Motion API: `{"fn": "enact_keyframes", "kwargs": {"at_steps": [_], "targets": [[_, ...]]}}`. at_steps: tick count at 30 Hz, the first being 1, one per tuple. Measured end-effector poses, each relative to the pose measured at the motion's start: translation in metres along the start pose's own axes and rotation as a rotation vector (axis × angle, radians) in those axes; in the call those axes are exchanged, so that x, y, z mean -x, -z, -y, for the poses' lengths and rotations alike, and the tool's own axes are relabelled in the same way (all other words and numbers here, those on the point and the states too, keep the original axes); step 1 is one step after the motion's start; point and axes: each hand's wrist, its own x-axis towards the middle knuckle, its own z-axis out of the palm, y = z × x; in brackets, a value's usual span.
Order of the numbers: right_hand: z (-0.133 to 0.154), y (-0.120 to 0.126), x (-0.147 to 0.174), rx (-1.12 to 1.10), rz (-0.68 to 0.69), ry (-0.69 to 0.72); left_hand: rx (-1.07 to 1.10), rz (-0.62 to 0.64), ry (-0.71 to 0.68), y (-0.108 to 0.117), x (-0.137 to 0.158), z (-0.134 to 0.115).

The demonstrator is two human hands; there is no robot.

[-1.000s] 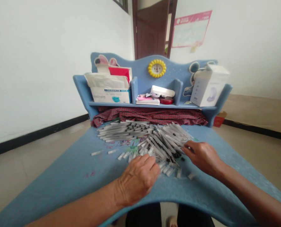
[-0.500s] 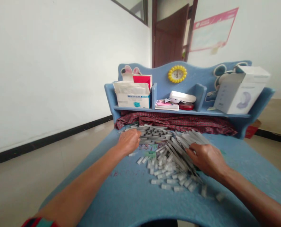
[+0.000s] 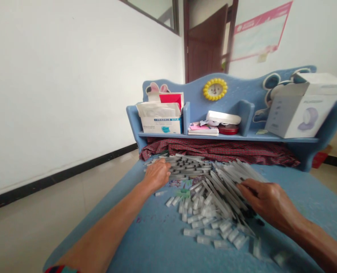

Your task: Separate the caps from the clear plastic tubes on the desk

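Observation:
My left hand, fingers curled, rests at the left end of a heap of clear pen barrels with black parts; whatever is in its fingers is hidden. On the right, my right hand has thumb and fingers pinched together at the edge of a slanting bundle of translucent pen barrels. A small dark tip shows near those fingertips, too blurred to name. Closer to me lie many frosted pen caps, loosely spread. A single cap lies just below my left hand.
Everything lies on a blue table with a curved front edge. Behind the pens is a bunched checked cloth under a blue shelf. The shelf holds a mask box, papers, a red tin and a white box.
The view has shifted slightly, so the right side appears farther right. My right hand has moved a little right and toward me; my left hand stays by the heap's left end.

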Motion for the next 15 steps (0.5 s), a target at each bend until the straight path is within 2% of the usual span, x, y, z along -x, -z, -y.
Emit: {"fn": "enact_keyframes", "kwargs": {"at_steps": [3, 6, 8, 11, 15], "targets": [[0.002, 0.000, 0.002, 0.070, 0.010, -0.024, 0.011, -0.035, -0.043, 0.002, 0.001, 0.003], [0.009, 0.001, 0.003, 0.048, 0.006, 0.017, 0.023, -0.097, -0.110, 0.011, 0.006, -0.006], [0.017, 0.003, 0.003, -0.010, 0.009, 0.077, 0.054, -0.168, -0.200, 0.019, 0.014, -0.021], [0.030, 0.003, 0.006, -0.118, 0.057, 0.162, 0.132, -0.266, -0.420, 0.031, 0.031, -0.053], [0.041, -0.001, 0.014, -0.243, 0.165, 0.202, 0.185, -0.253, -0.664, 0.046, 0.054, -0.088]]}}
